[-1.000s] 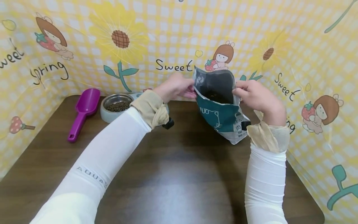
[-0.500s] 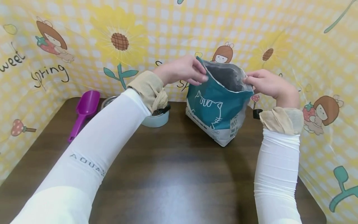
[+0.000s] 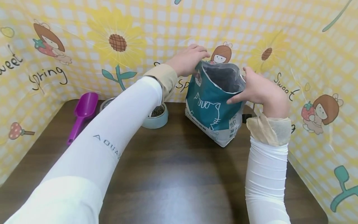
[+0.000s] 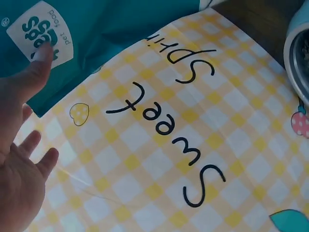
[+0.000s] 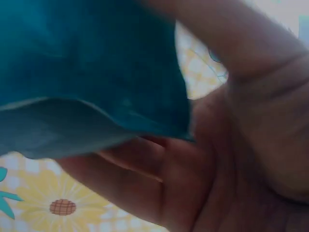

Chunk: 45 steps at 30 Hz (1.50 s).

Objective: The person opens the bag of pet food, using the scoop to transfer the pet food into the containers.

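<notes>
A teal and white pet food bag (image 3: 208, 109) with a cat outline stands upright at the back of the table, its silver-lined mouth gaping upward. At its upper left corner is my left hand (image 3: 186, 62); the left wrist view shows the thumb (image 4: 42, 58) in front of the bag's printed label and the other fingers spread. My right hand (image 3: 261, 90) straddles the bag's upper right edge, thumb extended across the front. Its other fingers (image 5: 125, 186) reach behind the bag in the right wrist view. How firmly either hand presses is hard to tell.
A purple scoop (image 3: 86, 107) lies at the table's back left. Beside it a pale double bowl (image 3: 154, 123) holds brown kibble, partly hidden by my left arm. A checked cloth (image 3: 156, 28) rises behind the dark wooden table (image 3: 173, 174).
The bag has turned upright, its printed front now facing me. Both hands have let go of the mouth's rim and spread around its upper sides, the left moving up and right.
</notes>
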Available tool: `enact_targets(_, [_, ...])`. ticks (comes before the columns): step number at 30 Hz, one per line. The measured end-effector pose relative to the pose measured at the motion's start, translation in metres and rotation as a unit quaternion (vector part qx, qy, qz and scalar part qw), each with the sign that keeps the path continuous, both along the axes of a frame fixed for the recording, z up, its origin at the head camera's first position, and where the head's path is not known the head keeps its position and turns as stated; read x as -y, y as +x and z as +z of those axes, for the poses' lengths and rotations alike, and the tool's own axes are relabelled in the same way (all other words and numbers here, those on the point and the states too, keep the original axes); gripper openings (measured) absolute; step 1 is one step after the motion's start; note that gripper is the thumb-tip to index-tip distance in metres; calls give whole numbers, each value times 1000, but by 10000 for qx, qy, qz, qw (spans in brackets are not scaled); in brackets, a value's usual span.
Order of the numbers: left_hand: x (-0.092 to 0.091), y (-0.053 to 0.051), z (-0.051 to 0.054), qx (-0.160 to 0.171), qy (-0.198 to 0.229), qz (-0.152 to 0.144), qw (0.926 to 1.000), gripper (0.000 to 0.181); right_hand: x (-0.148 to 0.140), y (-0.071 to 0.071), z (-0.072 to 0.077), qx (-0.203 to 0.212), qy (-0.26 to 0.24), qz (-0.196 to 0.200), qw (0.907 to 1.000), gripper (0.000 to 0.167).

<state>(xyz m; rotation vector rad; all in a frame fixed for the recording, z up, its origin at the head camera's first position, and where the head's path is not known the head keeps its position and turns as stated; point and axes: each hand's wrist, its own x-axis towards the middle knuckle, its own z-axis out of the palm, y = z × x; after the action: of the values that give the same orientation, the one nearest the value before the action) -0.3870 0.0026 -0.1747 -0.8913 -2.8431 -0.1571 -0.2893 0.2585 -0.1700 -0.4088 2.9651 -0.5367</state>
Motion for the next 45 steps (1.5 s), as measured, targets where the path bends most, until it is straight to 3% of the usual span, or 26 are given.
enact_targets(5, [-9,-9,5,149,-482,-154,9986,56,1,-5,-5,-491,398,-73,9980,93])
enact_targets(8, [-11,-11,5,211,-461,-11,9987,36,-2,-5,-7,-548,602,-121,9966,85])
enact_targets(11, [-9,-12,5,188,-308,151,9992,28,-5,-4,-7,-601,665,-85,9959,79])
enact_targets(17, [-7,-17,7,-118,-306,396,9987,28,-12,0,-9,-769,910,10,9929,62])
enact_targets(21, [-7,-23,7,-145,-210,554,9981,29,-19,4,-11,-912,973,38,9911,46])
enact_targets(27, [-2,-27,2,-532,23,843,9950,24,-33,7,-18,-1162,729,218,9903,27])
enact_targets(32, [4,-25,2,-1067,-285,691,9915,22,-41,0,-19,-1417,557,247,9880,20])
enact_targets(35, [4,-22,7,-1162,-682,522,9895,24,-43,-5,-20,-1458,503,157,9879,16])
enact_targets(38, [0,-16,12,-1036,-1212,297,9868,27,-43,-6,-21,-1296,359,-18,9909,18])
enact_targets(40, [-5,-11,15,-638,-1406,34,9880,32,-43,-6,-22,-1175,268,-137,9926,23])
enact_targets(43, [-14,-5,17,84,-1226,-407,9916,38,-42,-5,-22,-1100,219,-270,9933,28])
enact_targets(45, [-18,-3,18,396,-887,-505,9940,39,-42,-4,-22,-1127,202,-276,9930,27])
